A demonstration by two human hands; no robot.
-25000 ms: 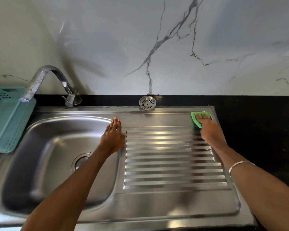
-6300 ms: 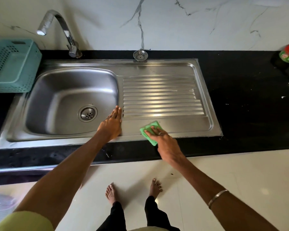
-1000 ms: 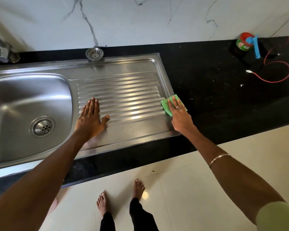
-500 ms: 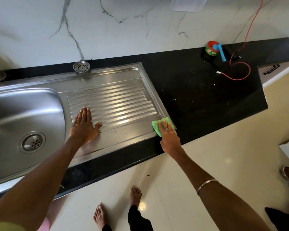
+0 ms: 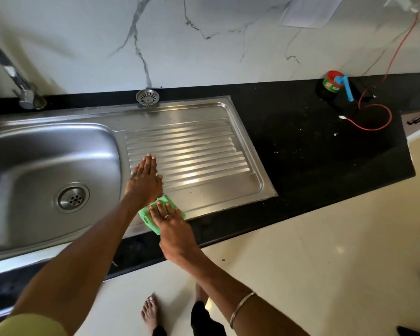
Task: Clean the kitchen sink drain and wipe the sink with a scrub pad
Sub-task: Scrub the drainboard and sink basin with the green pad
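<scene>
Green scrub pad (image 5: 148,215), thin, squarish and soft-looking, lies flat on the smooth front strip of the stainless sink (image 5: 216,197), just ahead of the ribbed drainboard (image 5: 192,151). Right hand (image 5: 174,229) presses it down with fingers spread flat on top, not curled around it; a ring shows on one finger, and a thin metal bangle (image 5: 241,309) sits on the forearm. Left hand (image 5: 144,179) lies open, palm down, fingers together, on the left end of the ribs, holding nothing. Its wrist is just beside the pad's back corner; contact unclear.

Drainboard: parallel pressed ridges, brushed steel with bright glare bands, raised rim around it. Basin (image 5: 46,170) to the left is a rounded rectangle with a satin finish. Round drain (image 5: 72,197) in its floor has a perforated metal strainer. A second round slotted strainer cap (image 5: 147,97) stands on edge at the back, leaning on the wall. Curved chrome faucet (image 5: 12,76) is at the back left.

Counter (image 5: 313,146) is black speckled stone with a few pale flecks. At its far right are a green tub with a red lid (image 5: 331,82), a blue plastic handle (image 5: 347,89) lying across it, and a looped red wire (image 5: 374,117). Wall (image 5: 204,44) is white marble-look tile with grey veins. Floor (image 5: 325,263) is glossy cream tile; bare feet are visible below.
</scene>
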